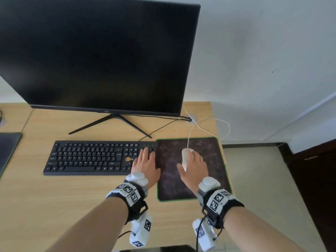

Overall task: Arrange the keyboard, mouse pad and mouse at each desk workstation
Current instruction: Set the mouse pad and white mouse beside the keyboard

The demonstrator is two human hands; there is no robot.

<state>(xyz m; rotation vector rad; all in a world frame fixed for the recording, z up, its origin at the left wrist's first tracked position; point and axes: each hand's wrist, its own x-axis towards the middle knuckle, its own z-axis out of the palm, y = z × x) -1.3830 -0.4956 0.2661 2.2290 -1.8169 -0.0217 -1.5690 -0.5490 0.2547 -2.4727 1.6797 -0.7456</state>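
Note:
A black keyboard (87,158) lies flat on the wooden desk in front of the monitor. Its right end touches a dark, green-edged mouse pad (171,180). A white corded mouse (185,157) sits on the pad's upper middle. My left hand (145,165) rests flat on the keyboard's right end, over the number keys, with the fingers spread. My right hand (194,168) covers the mouse from behind and curls around it. Both wrists wear black bands with white marker blocks.
A large dark monitor (98,55) on a V-shaped stand fills the back of the desk (54,197). The white mouse cable (214,122) loops off the desk's right edge near a cable hole. A second dark pad (7,150) shows at the far left.

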